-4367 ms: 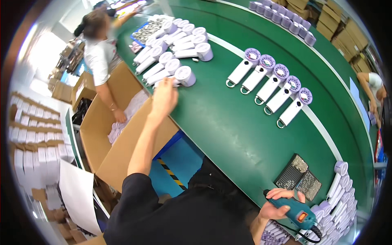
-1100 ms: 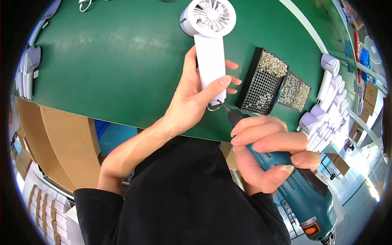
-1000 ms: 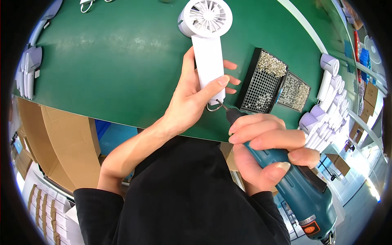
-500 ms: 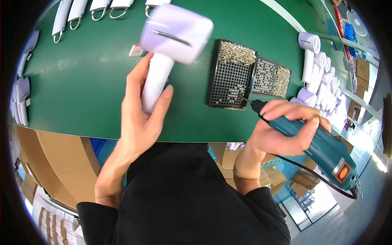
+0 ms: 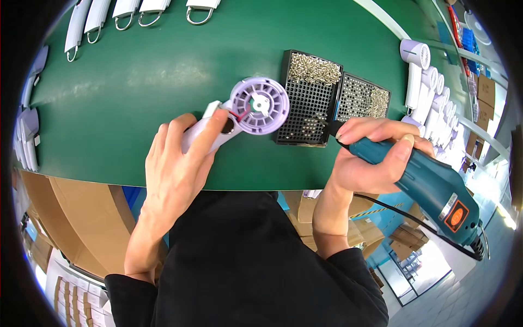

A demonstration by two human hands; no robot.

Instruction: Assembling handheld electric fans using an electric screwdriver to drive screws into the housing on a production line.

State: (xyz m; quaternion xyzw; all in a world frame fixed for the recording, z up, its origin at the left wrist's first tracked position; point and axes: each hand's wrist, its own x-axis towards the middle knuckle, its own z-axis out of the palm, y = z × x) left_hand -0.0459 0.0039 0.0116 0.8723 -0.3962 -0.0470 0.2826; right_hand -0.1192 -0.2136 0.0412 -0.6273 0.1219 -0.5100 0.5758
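Note:
My left hand (image 5: 182, 155) is closed around the handle of a lilac-and-white hand-held appliance (image 5: 279, 117) that looks like a hair dryer. Its round spoked inner side faces up, with red wires and a dark round opening where the handle joins the head. A small white piece (image 5: 212, 108) shows beside my fingers. My right hand (image 5: 376, 155) grips a teal electric screwdriver (image 5: 433, 188), which slants down to the left. Its black nose is at the right edge of a black screw tray (image 5: 294, 103); I cannot make out the bit.
A second screw tray (image 5: 348, 115) adjoins the first, and both hold loose silvery screws. More appliances (image 5: 415, 54) stand in a row at the right. White handles with metal loops (image 5: 202, 5) lie along the far side. The green table (image 5: 120, 125) has cardboard boxes (image 5: 87, 212) below its front edge.
The appliance has been turned over and lowered, so its spoked side shows instead of the smooth slotted shell. My right hand and the screwdriver have shifted only slightly.

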